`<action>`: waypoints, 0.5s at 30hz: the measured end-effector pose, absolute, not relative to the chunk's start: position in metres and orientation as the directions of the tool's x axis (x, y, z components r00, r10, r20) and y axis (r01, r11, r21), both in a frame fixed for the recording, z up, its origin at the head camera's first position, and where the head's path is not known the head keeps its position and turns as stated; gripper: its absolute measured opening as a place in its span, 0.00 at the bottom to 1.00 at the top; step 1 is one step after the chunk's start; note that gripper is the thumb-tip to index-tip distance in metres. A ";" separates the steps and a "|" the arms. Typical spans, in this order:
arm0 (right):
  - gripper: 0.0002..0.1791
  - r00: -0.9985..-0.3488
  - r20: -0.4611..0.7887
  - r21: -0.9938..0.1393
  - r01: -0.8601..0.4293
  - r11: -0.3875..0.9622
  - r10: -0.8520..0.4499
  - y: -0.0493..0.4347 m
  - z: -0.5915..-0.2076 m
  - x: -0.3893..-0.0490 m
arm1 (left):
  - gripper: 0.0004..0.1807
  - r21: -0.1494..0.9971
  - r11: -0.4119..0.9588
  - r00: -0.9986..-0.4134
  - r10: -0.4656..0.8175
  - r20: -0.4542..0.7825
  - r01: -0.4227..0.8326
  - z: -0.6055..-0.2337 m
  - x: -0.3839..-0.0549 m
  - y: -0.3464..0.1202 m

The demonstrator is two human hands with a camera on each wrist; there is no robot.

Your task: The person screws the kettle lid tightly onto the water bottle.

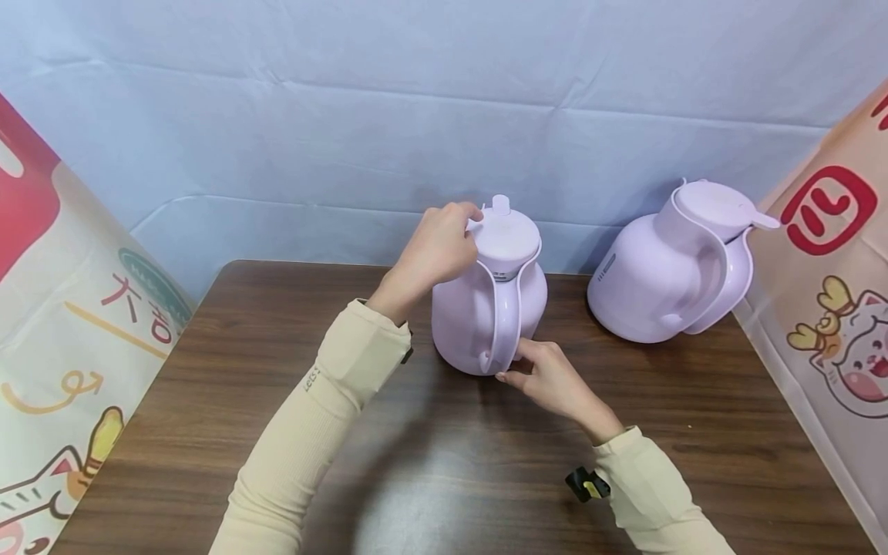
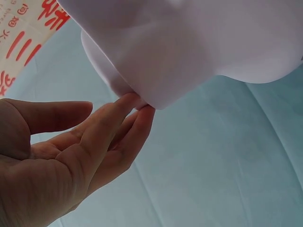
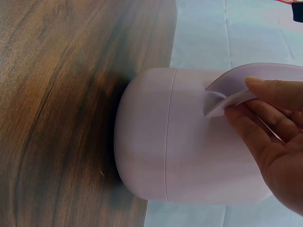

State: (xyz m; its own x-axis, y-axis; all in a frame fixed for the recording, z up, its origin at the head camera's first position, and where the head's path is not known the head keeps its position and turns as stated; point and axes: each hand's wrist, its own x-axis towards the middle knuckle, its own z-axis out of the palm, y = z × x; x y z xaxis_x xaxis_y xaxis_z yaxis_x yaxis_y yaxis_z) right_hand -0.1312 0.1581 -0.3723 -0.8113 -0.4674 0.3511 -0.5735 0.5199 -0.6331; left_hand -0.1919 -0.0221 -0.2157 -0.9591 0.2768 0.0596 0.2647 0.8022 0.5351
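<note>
A pale lilac thermos jug (image 1: 454, 320) stands on the table, its lid (image 1: 508, 235) down and its handle (image 1: 507, 316) facing me. My left hand (image 1: 437, 245) is at the top left of this jug. In the left wrist view, its fingertips (image 2: 146, 113) touch the rim by the spout, while the thumb stays apart from the jug. Low on the handle, my right hand (image 1: 555, 381) pinches it between thumb and fingers, as the right wrist view shows. The far sides of the lid and spout are hidden.
A second lilac thermos jug (image 1: 641, 277) stands at the back right, handle turned right. The brown wooden table (image 1: 229, 401) meets a light blue cloth backdrop (image 1: 347, 139). Printed cloths hang at the left (image 1: 90, 308) and right (image 1: 819, 293).
</note>
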 end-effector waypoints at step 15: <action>0.15 -0.812 0.347 -0.635 -0.571 0.520 -0.469 0.158 -0.371 -0.131 | 0.23 0.502 0.825 -0.960 0.275 0.047 0.261 -0.216 -0.199 -0.019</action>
